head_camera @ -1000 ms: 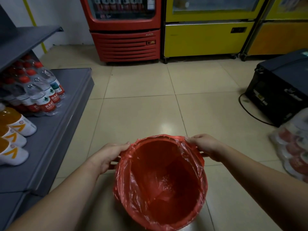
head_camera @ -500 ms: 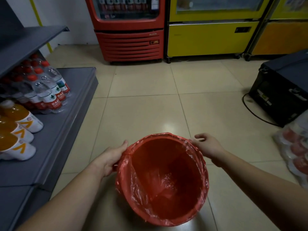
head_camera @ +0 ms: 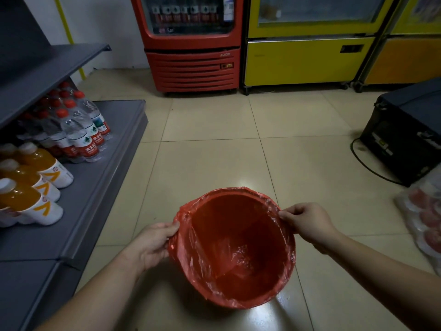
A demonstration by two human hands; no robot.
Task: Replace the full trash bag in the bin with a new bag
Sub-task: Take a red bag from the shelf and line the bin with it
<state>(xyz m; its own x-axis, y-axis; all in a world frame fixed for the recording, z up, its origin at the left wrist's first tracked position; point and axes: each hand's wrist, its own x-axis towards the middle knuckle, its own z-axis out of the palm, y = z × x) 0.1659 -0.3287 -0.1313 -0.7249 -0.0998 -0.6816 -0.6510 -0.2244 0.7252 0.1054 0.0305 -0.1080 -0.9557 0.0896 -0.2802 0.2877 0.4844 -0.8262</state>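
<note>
Tiled shop floor [head_camera: 214,163], red bag [head_camera: 238,254] lining bin, left hand [head_camera: 152,244], right hand [head_camera: 307,220] pinching its edge.

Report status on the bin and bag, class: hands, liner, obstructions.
Left hand and right hand pinch red bag at bin rim. Bag lines bin, looks empty. Floor around it clear.

Tiled floor [head_camera: 214,158] (glossy), coolers behind.

Head-worn view, angled down, close over floor [head_camera: 214,158]
</note>
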